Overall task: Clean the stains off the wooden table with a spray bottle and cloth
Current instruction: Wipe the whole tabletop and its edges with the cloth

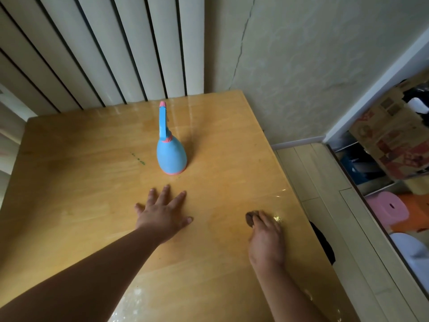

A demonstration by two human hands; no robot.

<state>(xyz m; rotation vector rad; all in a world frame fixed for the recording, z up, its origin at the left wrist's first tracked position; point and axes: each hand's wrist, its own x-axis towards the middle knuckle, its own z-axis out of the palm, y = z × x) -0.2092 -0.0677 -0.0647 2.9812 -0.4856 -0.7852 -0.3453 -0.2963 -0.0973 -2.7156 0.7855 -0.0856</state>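
A blue spray bottle (171,156) with pink trim stands upright in the middle of the wooden table (81,182). My left hand (162,214) lies flat on the tabletop just in front of the bottle, fingers spread and straight, holding nothing. My right hand (267,238) is near the table's right edge, its fingers pressing a small dark brown cloth (251,219) against the wood; most of the cloth is hidden under the hand. A faint line of green stains (138,159) marks the table left of the bottle. The surface near the right hand looks wet and glossy.
A white ribbed radiator (104,54) and a cracked wall stand behind the table. To the right, past the table's edge, are pale floorboards, cardboard boxes (392,135) on a shelf and a pink stool (387,210).
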